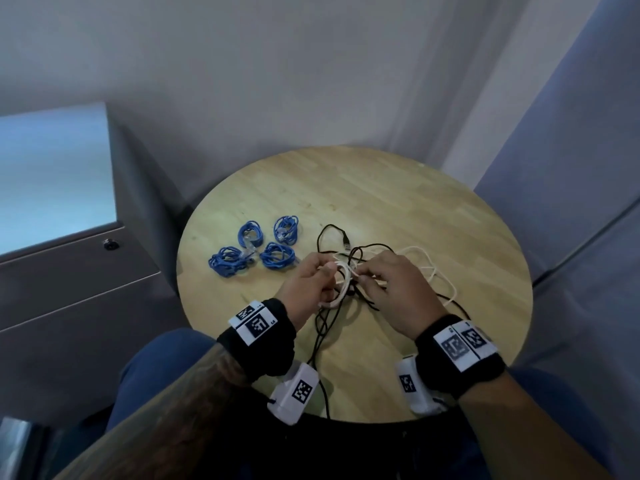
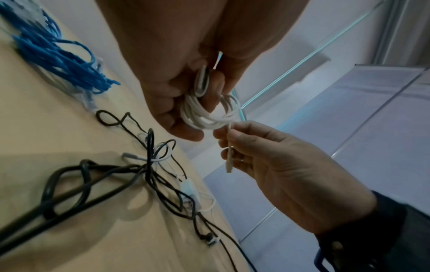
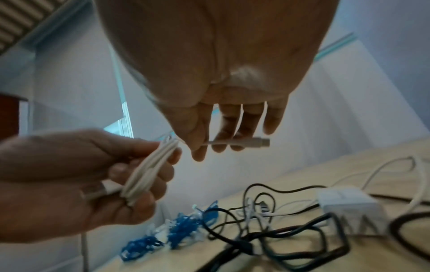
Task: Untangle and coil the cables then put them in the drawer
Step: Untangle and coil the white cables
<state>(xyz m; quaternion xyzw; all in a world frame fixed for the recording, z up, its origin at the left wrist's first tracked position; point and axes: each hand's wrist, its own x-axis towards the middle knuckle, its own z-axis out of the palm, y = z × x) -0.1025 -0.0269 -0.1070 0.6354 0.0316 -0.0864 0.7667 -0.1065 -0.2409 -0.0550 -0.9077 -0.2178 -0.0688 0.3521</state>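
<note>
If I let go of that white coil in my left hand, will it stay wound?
Probably not: the white coil is thin, untied loops held only by the left hand. Its loose end, pinched by the right hand, looks floppy and light.

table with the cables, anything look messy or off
Yes: black cables and a white cable lie knotted together mid-table, unlike the four tidy blue coils. The left hand holds a white coil.

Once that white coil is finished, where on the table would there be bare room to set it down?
The far half of the round table, beyond the blue coils and the black cable's plug, is bare wood. The near middle is crowded with tangled black and white cables under both hands.
</note>
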